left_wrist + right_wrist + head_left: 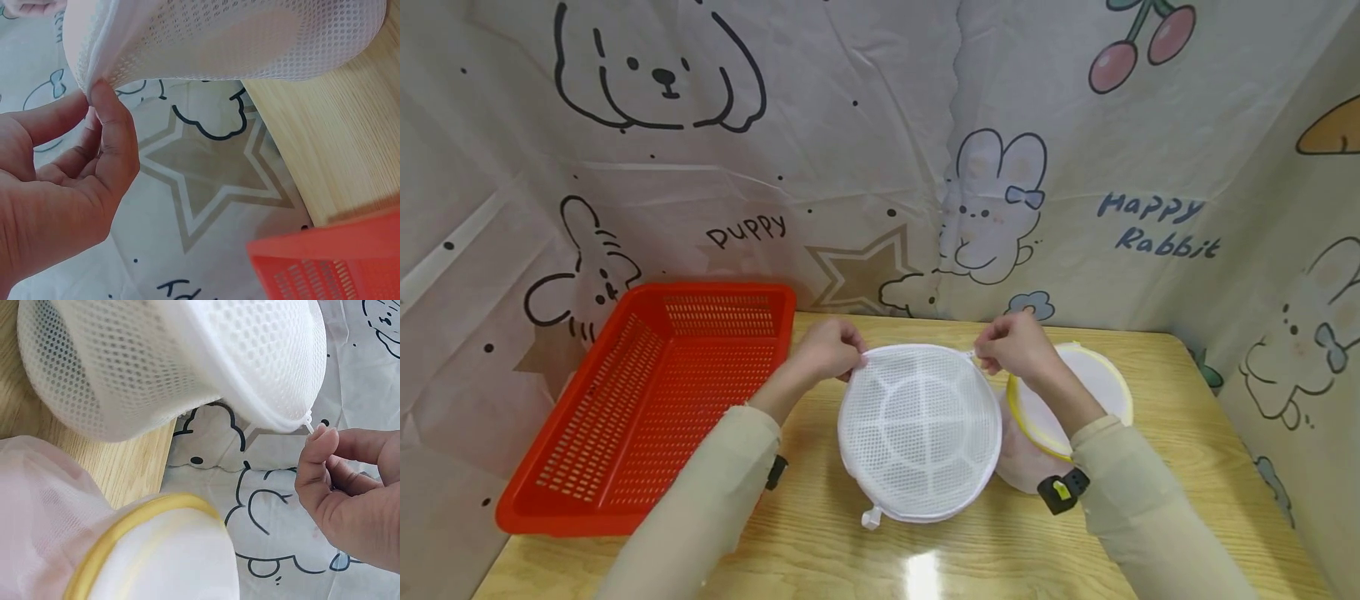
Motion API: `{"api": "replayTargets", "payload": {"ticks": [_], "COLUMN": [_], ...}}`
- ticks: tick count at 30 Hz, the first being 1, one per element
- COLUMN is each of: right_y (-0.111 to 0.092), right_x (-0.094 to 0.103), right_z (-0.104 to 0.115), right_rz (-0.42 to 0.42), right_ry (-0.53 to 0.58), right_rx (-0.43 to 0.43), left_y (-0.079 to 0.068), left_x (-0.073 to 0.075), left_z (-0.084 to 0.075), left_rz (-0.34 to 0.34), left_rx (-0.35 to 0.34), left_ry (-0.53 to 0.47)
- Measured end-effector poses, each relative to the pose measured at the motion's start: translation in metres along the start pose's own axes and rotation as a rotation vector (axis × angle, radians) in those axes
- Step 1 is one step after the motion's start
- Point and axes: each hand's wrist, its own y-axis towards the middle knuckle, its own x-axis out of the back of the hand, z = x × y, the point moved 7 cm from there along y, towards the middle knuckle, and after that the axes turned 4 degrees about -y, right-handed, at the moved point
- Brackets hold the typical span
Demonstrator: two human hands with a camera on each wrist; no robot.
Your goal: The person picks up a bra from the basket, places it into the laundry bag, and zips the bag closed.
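A white mesh laundry bag (925, 433) with a round top is held up over the table, its mesh side showing in both wrist views. My left hand (832, 348) pinches the bag's rim at the upper left between thumb and fingers. With thumb and forefinger, my right hand (1015, 346) pinches the small zipper pull (309, 420) at the rim's upper right. A white tab (871, 518) sticks out from the bag's lower edge. Just right of it, partly behind my right forearm, stands a pale pink mesh bag (1022, 454) with a yellow-edged round top.
A red plastic basket (790, 312) with slotted walls stands at the left of the wooden table (1172, 500). Behind the table hangs a printed cloth (850, 150) with cartoon animals, which also covers the sides.
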Motion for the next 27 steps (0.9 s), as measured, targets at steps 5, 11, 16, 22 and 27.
{"api": "replayTargets", "payload": {"ticks": [5, 11, 16, 22, 27], "right_y": [0.0, -0.001, -0.002, -0.001, -0.002], "right_x": [0.0, -0.001, -0.001, -0.001, -0.002], "right_z": [-0.009, -0.007, -0.002, 0.007, 0.014], "right_rz": [0.017, 0.037, 0.038, 0.029, 0.02], "right_ry": [0.021, 0.028, 0.029, 0.031, 0.033], "right_rx": [-0.014, 0.021, 0.027, 0.045, 0.06], "left_y": [-0.001, -0.001, 0.0, 0.003, 0.003], "left_x": [0.003, 0.0, -0.002, -0.006, -0.01], "left_z": [0.008, 0.009, 0.006, -0.006, -0.013], "left_rz": [0.039, 0.168, 0.188, 0.166, 0.161], "left_rx": [0.038, -0.01, -0.041, -0.08, -0.079], "left_ry": [-0.036, -0.012, -0.045, 0.001, 0.066]}}
